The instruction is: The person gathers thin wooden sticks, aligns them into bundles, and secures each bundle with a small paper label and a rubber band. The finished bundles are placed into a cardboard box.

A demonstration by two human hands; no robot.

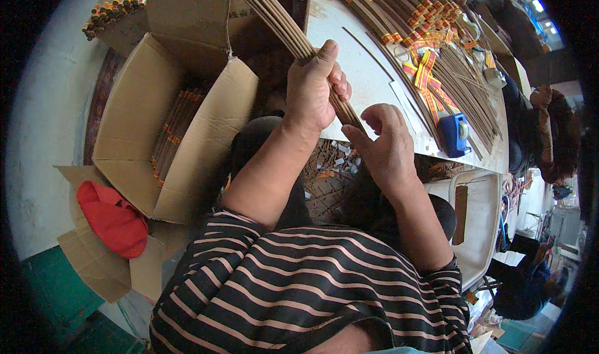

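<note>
My left hand [312, 92] is closed around a bundle of brown incense sticks [279, 20], which slants from upper left to lower right. The long upper part sticks out past my thumb; a shorter end comes out below the fist. By that lower end is my right hand [390, 145], its fingers curved and its thumb held apart from them. It does not grip the bundle, though whether the thumb touches the sticks I cannot tell. On the white table to the right lie loose sticks [465, 95] and red-and-yellow paper bands [426, 76].
A cardboard box [128, 129] at left holds banded stick bundles [178, 129]. A red cloth [112, 220] lies beside it. A blue tape dispenser [454, 135] stands at the table's edge. More banded bundles [399, 17] lie farther back. A white tub [480, 229] is at right. Scraps litter the floor [337, 160].
</note>
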